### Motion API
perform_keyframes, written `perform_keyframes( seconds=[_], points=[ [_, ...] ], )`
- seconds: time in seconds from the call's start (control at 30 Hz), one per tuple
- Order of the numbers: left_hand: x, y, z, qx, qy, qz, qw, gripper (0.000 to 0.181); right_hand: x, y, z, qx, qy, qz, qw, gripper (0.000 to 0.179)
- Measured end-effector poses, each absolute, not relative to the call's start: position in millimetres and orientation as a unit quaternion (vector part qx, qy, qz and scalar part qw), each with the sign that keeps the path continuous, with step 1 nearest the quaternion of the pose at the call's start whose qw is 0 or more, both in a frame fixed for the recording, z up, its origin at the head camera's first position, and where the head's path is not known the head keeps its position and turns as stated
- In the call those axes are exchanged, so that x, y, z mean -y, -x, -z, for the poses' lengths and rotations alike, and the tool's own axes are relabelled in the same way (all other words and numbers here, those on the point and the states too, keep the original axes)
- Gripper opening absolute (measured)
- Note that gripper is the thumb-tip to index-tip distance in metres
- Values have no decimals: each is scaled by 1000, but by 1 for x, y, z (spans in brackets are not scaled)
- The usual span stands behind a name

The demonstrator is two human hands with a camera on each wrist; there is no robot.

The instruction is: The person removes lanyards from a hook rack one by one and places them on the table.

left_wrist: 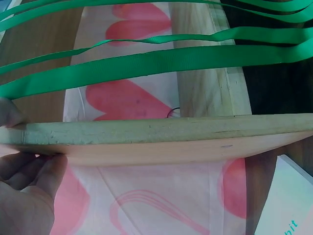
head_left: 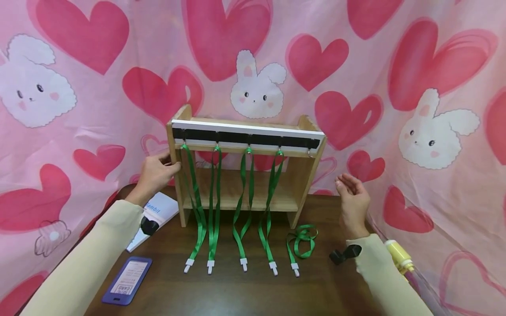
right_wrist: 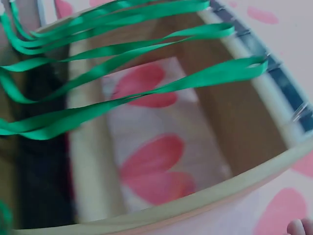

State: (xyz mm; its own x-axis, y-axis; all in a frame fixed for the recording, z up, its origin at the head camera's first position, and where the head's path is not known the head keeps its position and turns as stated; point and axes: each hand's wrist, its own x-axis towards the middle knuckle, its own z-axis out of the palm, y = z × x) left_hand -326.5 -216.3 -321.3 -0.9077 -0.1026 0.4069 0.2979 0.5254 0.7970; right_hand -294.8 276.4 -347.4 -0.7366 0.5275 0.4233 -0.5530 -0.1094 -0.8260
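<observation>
A small wooden rack (head_left: 241, 204) stands on the table, with a white and black hook strip (head_left: 229, 137) across its top front. Several green lanyards (head_left: 243, 206) with white clips hang from its hooks; the rightmost hook (head_left: 310, 152) holds none. One more green lanyard (head_left: 306, 241) lies bunched on the table at the rack's lower right. My left hand (head_left: 158, 173) grips the rack's left side panel (left_wrist: 146, 134), thumb on one side and fingers on the other. To the right of the rack, my right hand (head_left: 353, 199) is raised with loosely bent fingers and holds nothing.
A purple card holder (head_left: 127, 281) lies at the front left of the table. Behind my left forearm is a white box or booklet (head_left: 162, 206) with blue lettering. A yellow-capped bottle (head_left: 398, 252) is beside my right sleeve. Pink heart-patterned cloth (head_left: 158, 39) hangs behind everything.
</observation>
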Motion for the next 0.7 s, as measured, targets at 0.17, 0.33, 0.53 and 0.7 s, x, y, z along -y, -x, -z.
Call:
perform_keyframes(
  seconds=[0.17, 0.33, 0.53, 0.7],
  points=[
    [218, 329, 323, 842, 64, 497, 198, 58, -268, 290, 306, 576, -57, -730, 363, 20],
    [217, 332, 323, 846, 68, 491, 195, 58, -253, 284, 279, 602, -135, -705, 349, 28],
    [220, 328, 325, 844, 47, 497, 196, 59, -224, 286, 259, 704, -199, -609, 305, 33],
    [218, 331, 323, 850, 61, 487, 193, 58, -206, 286, 256, 772, -185, -538, 285, 31]
  ],
)
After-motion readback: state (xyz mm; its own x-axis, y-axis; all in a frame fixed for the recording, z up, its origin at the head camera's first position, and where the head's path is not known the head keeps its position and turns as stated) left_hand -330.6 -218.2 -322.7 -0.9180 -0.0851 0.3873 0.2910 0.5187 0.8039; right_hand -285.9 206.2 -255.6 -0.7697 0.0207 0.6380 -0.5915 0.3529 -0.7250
